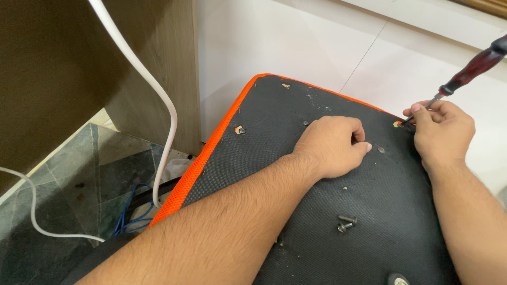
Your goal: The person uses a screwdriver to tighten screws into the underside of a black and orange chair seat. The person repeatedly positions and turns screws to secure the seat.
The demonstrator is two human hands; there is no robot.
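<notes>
A screwdriver with a dark red and black handle is seen at the upper right; its metal tip is set against a screw hole at the far right edge of an upturned seat cushion, whose underside is covered in black fabric and edged in orange mesh; the shaft is pinched near the tip by the fingers of the right hand, which are curled around it, while the handle itself is left free above. The left hand is rested on the black fabric near the middle of the cushion; its fingers are clenched into a loose fist, and whether anything is held inside cannot be told. Two loose bolts are lain on the fabric nearer the person, between the forearms; another screw hole is seen by the orange edge at the left. A white cable is hung beside a wooden panel; a blue wire is lain on the dark tiles below.
</notes>
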